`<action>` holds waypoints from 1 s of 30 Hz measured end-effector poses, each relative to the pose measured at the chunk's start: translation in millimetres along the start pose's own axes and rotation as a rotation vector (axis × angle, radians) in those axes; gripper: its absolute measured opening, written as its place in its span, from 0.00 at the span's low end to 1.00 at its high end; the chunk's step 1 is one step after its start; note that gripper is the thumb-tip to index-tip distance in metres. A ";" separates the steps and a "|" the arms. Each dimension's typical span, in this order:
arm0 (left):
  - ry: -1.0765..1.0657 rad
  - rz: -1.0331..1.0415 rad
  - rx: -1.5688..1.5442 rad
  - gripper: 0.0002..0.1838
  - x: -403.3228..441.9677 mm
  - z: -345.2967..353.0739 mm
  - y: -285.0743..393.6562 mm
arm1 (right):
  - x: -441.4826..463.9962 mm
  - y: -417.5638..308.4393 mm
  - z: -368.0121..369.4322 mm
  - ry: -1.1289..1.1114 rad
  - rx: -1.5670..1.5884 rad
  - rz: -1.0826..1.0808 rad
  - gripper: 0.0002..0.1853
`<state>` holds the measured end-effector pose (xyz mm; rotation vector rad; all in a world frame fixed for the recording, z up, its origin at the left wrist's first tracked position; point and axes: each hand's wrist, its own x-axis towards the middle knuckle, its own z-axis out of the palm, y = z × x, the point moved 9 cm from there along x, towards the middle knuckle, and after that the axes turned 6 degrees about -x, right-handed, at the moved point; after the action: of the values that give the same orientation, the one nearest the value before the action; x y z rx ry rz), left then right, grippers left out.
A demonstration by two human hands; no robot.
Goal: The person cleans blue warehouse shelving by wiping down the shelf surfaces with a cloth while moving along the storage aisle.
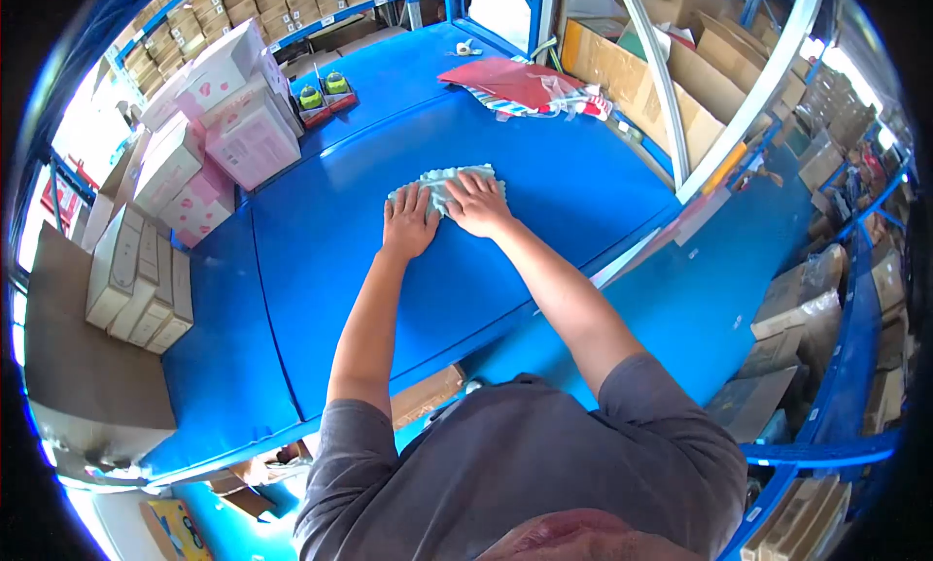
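A pale green cloth (434, 186) with ruffled edges lies on the blue tabletop (340, 240), near its middle. My left hand (410, 223) rests flat on the cloth's left part, fingers spread and pointing away from me. On the right part lies my right hand (476, 204), its fingers also spread. Both palms face down, and the two hands are close together but apart. The cloth shows between them and beyond the fingertips.
White and pink boxes (253, 138) stand at the left, with white cartons (141, 279) nearer. Beyond are a red tray (330, 109) with green-topped items, red plastic packaging (515, 83) and a tape roll (465, 48). A metal post (748, 100) rises at the right.
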<state>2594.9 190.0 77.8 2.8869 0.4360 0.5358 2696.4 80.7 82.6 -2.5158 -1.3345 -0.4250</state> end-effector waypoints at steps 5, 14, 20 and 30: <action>0.000 0.019 0.011 0.33 -17.5 -4.2 11.6 | -22.8 -0.7 -3.3 0.022 0.031 -0.025 0.31; 0.039 -0.011 0.036 0.33 -63.8 -16.2 37.9 | -58.8 -12.5 -26.4 -0.154 0.020 -0.113 0.32; 0.010 -0.022 0.077 0.32 -74.2 -16.9 46.7 | -79.7 -11.6 -30.0 -0.084 0.032 -0.150 0.32; 0.058 0.040 0.056 0.32 -99.5 -23.5 64.8 | -109.1 -13.4 -37.9 -0.035 0.105 -0.116 0.31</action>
<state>2513.7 100.4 81.5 2.9457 0.4085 0.6249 2621.8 -8.3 78.1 -2.3792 -1.4808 -0.3264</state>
